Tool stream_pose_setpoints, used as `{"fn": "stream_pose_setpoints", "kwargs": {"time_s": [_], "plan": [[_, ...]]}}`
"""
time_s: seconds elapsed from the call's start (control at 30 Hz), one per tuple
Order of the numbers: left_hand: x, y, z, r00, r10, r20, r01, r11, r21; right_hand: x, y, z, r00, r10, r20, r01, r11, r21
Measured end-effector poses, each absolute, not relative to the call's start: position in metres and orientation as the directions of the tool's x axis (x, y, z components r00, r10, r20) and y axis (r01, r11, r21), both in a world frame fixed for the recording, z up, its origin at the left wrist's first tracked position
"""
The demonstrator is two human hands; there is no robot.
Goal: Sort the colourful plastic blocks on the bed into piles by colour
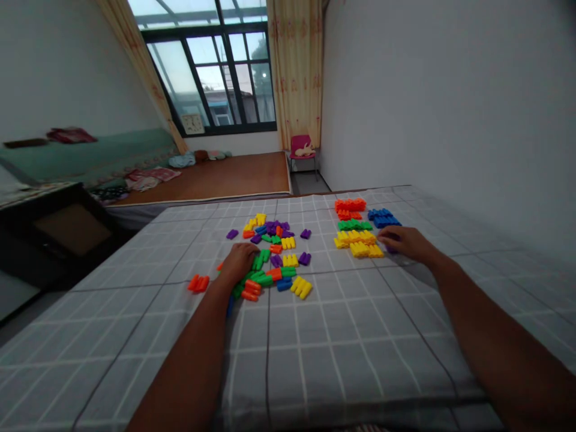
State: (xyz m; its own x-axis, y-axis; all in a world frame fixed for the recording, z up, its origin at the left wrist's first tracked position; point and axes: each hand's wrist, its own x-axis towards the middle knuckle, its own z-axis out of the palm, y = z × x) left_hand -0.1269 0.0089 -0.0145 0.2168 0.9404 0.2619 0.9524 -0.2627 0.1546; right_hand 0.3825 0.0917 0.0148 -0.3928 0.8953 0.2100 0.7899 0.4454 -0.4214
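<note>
Over the mixed pile on the left, my left hand is bent down with curled fingers. Its fingertips touch the pile by a green building block; what they pinch, if anything, is hidden. Across the table, my right hand is closed low over a purple building block, which shows only partly beneath the fingers. Just left of that hand lie stacked yellow blocks. Behind them are a green row, orange-red rows and blue rows, grouped by colour.
Loose purple blocks, yellow blocks and orange blocks lie around the pile. A grey checked cloth covers the table. The white wall rises on the right. A dark cabinet stands at left.
</note>
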Motion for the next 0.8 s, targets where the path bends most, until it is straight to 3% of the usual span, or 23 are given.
{"fn": "stream_pose_setpoints", "kwargs": {"time_s": [0.13,0.23,0.33,0.47,0.6,0.7,0.8], "plan": [[-0.123,0.007,-0.014,0.180,0.946,0.269,0.957,-0.232,0.174,0.308,0.065,0.021,-0.589,0.774,0.231,0.638,0.621,-0.455],[-0.121,0.006,-0.015,0.177,0.945,0.274,0.957,-0.231,0.176,0.244,0.053,0.025,-0.802,0.574,0.165,0.501,0.797,-0.336],[-0.119,0.006,-0.016,0.149,0.953,0.265,0.958,-0.205,0.199,0.183,0.068,0.027,-0.888,0.423,0.183,0.387,0.900,-0.202],[-0.117,0.003,-0.013,0.129,0.963,0.238,0.956,-0.184,0.229,0.116,0.109,0.020,-0.833,0.506,0.222,0.480,0.862,-0.162],[-0.115,-0.002,-0.010,0.110,0.967,0.231,0.950,-0.171,0.261,0.081,0.124,0.004,-0.806,0.576,0.140,0.560,0.817,-0.136],[-0.114,-0.005,-0.010,0.089,0.968,0.236,0.950,-0.154,0.272,0.080,0.115,-0.001,-0.831,0.551,0.084,0.538,0.832,-0.133],[-0.114,-0.005,-0.011,0.065,0.969,0.240,0.951,-0.133,0.278,0.092,0.114,0.009,-0.901,0.432,0.036,0.412,0.879,-0.240]]}}
